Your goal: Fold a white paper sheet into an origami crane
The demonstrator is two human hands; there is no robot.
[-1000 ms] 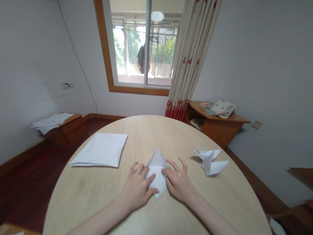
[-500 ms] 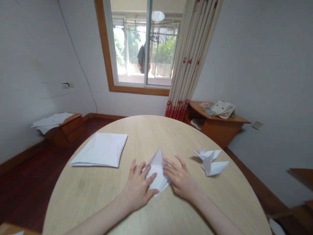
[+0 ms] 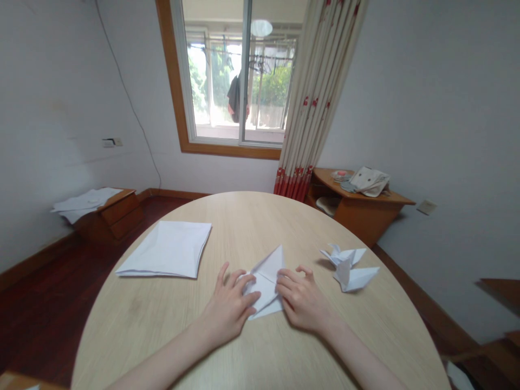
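Observation:
A partly folded sheet of white paper point(image 3: 266, 287) lies on the round table in front of me, its pointed tip aimed away and to the right. My left hand point(image 3: 232, 300) grips its left edge, fingertips resting on the paper. On the opposite edge, my right hand point(image 3: 299, 297) has its fingers bent over the paper, thumb hidden. Two folded paper cranes point(image 3: 352, 271) stand close together to the right of my right hand. Over on the left lies a stack of white paper sheets point(image 3: 168, 249).
The round wooden table point(image 3: 244, 216) has a curved edge on all visible sides. Behind it to the right is a brown desk point(image 3: 365, 208) with a cloth bag point(image 3: 369, 181). A low brown cabinet point(image 3: 117, 208) with papers on top stands at the left wall.
The folded paper has turned clockwise, its tip swinging from straight ahead to the right. My right fingers have curled in more. The cranes and the stack stay put.

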